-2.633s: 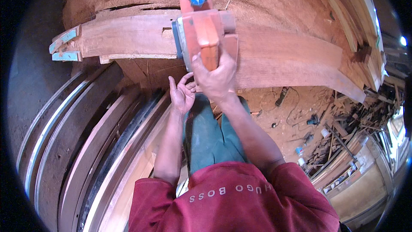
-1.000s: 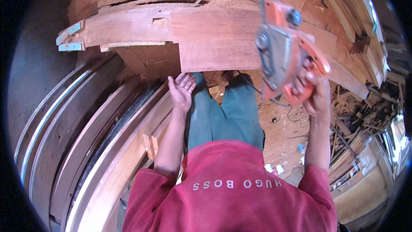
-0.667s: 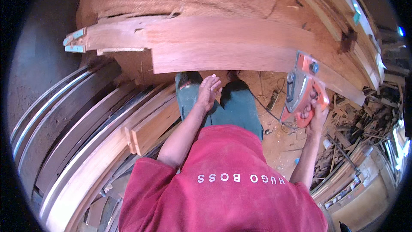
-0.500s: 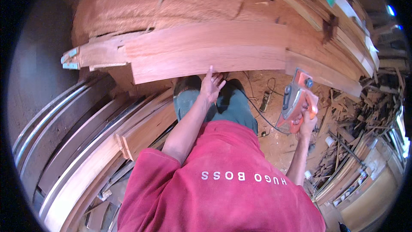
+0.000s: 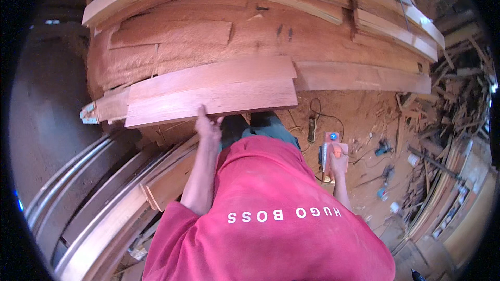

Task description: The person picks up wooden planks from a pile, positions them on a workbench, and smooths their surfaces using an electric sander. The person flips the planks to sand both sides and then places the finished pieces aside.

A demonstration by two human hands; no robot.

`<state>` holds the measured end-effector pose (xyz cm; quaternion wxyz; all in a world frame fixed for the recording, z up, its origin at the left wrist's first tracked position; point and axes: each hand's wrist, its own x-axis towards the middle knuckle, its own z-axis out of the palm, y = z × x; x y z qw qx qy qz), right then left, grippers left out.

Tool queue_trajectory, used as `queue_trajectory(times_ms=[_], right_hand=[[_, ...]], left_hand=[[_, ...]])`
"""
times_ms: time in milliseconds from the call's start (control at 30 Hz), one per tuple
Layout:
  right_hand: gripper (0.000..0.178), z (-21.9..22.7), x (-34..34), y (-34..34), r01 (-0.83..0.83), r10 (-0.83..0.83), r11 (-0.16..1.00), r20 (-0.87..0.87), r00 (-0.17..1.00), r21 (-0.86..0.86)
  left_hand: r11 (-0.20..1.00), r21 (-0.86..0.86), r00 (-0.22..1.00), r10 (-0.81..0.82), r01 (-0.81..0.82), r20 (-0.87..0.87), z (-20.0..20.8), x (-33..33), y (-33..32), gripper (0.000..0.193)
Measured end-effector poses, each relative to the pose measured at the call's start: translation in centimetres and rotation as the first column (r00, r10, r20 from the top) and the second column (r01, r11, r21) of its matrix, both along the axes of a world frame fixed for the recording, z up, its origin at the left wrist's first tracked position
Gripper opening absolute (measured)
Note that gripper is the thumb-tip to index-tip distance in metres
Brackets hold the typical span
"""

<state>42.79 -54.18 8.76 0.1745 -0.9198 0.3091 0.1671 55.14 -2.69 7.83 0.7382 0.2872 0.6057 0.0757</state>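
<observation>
Seeing the wide pinkish board [image 5: 219, 89] right at the left hand [image 5: 210, 126], along the near side of a dusty brown surface [image 5: 255, 41], with its long axis running left to right and slanting slightly away toward the right end. Meeting the long near edge about midway, rather than either end, with the left thumb laid over the rim and the other fingers half bent just below it; cannot tell from above how far beneath the wood or how firmly pressed. Finding the right hand [image 5: 339, 161] well apart, off to the right and closer to the body, with fingers wrapped round the top of the orange electric planer [image 5: 336, 150], low over the littered floor [image 5: 370, 109]; cannot tell whether set down or lifted. Count the left hand, plainly, as nearer to the board.
</observation>
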Motion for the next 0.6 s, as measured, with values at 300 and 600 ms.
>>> queue_trajectory(times_ms=[300,600], right_hand=[[0.057,1.1,0.8,3.7,0.149,-0.112,0.972,-0.198,0.974,0.183],[0.066,-9.0,-6.0,3.2,0.188,-0.178,0.933,-0.060,0.982,0.306]], left_hand=[[0.923,0.218,0.914,-0.235,0.316,-0.331,5.8,7.7,5.7,0.036],[0.887,0.249,0.886,-0.287,0.390,-0.363,6.2,9.9,4.2,0.034]])
